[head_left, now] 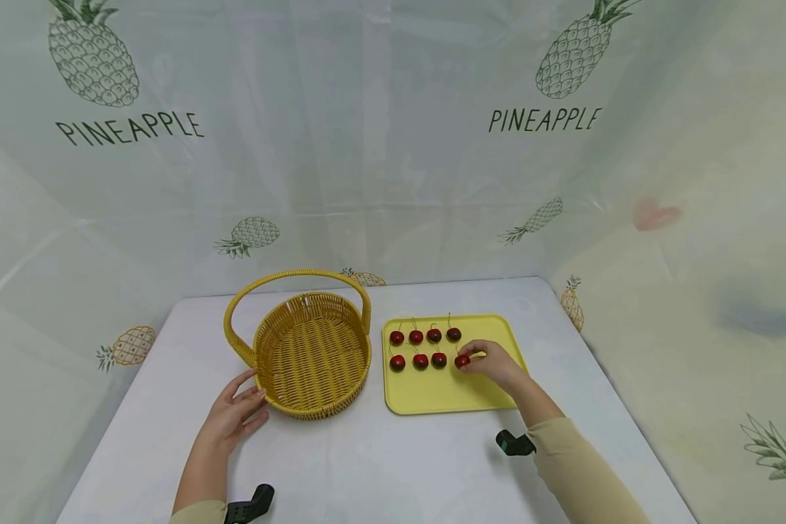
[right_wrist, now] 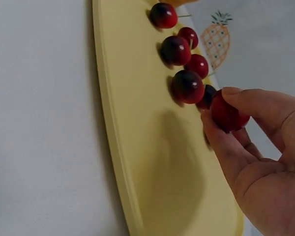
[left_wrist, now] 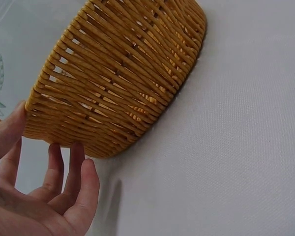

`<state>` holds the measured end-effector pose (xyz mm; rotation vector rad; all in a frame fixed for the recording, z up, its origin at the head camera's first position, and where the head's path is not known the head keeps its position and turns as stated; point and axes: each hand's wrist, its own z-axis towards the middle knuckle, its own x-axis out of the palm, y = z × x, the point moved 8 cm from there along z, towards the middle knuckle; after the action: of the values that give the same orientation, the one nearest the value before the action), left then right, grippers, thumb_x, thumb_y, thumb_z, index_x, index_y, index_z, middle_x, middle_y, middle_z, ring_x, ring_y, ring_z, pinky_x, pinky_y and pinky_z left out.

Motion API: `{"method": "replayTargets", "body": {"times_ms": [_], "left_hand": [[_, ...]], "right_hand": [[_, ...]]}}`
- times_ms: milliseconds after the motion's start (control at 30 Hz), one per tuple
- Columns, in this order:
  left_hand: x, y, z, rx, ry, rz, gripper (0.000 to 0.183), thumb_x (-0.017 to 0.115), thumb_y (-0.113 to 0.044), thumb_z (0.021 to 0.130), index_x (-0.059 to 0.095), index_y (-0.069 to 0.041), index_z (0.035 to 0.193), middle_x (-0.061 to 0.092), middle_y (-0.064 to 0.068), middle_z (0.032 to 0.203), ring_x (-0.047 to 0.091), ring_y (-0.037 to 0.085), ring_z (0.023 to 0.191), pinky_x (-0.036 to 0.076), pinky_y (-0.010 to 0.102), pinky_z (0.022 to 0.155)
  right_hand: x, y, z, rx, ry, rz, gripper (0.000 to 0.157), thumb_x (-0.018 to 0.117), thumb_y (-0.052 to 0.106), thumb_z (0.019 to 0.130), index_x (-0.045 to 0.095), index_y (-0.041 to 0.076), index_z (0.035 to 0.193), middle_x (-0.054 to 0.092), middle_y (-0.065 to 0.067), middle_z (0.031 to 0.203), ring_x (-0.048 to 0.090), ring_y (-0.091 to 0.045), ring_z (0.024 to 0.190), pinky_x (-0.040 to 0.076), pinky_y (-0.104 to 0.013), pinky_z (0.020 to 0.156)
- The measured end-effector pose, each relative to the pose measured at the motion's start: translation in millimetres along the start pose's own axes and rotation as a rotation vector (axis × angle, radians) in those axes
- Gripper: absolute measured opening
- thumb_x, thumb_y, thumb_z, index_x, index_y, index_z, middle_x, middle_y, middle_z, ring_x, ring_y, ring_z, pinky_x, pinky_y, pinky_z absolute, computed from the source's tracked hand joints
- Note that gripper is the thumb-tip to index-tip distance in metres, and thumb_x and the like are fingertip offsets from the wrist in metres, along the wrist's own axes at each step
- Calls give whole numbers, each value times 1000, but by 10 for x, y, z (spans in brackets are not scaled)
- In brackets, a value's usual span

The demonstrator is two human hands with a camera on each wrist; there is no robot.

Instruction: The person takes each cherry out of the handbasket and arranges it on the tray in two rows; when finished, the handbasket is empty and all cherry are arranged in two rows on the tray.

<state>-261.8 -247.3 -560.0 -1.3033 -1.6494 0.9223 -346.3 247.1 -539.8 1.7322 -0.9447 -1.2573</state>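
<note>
My right hand point(head_left: 491, 364) pinches a dark red cherry point(right_wrist: 229, 114) between thumb and fingertips, low over the yellow tray point(head_left: 445, 397). Several more cherries point(head_left: 421, 361) with thin stems lie on that tray in two rows, left of and behind the hand. The left hand point(head_left: 232, 415) holds the near left side of a round woven basket point(head_left: 314, 364). Its thumb lies at the rim in the left wrist view, while the other fingers touch the outer wall point(left_wrist: 113, 83) from below. The basket stands upright, its arched handle point(head_left: 295, 274) raised at the back.
A white-covered table point(head_left: 367, 466) carries the basket on the left and the tray on the right, with a narrow gap between them. Behind it hangs a pale curtain point(head_left: 393, 145) printed with pineapples. Both wrists wear black camera mounts point(head_left: 514, 443).
</note>
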Motion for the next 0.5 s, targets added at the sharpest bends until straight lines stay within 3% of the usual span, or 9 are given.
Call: {"method": "replayTargets", "body": {"times_ms": [500], "left_hand": [[0,5,1,0,-7,-3,65,64,-10,95,29,-20,150,59,-6,111,62,10,96,52,38,85]], "right_hand": [[-10,-162,131,52,-149,21,22,77,-3,81,69,-1,102,66,-14,103,63,-23,91,52,-33,76]]}}
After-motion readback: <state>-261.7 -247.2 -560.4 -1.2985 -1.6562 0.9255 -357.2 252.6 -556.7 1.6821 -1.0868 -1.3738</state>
